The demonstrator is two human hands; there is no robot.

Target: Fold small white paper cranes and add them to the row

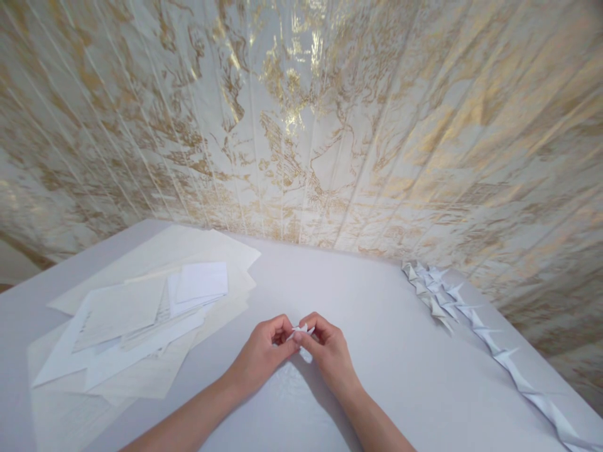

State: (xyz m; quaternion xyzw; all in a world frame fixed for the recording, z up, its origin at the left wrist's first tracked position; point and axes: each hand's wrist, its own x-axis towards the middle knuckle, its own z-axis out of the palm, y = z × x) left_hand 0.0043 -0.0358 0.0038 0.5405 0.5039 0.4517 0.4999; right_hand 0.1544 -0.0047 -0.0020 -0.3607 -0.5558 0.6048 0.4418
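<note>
A small folded piece of white paper (300, 330) is pinched between both hands just above the white table (377, 326). My left hand (264, 351) grips its left end with curled fingers. My right hand (327, 348) grips the right end, thumb pressed against the fingertips. Both forearms come in from the bottom edge. Most of the paper piece is hidden by the fingers.
A loose pile of white and cream paper sheets (141, 320) lies on the left of the table. A long row of folded white paper pieces (471, 314) runs along the right side toward the front corner. A gold-veined marble-pattern wall (301, 125) stands behind.
</note>
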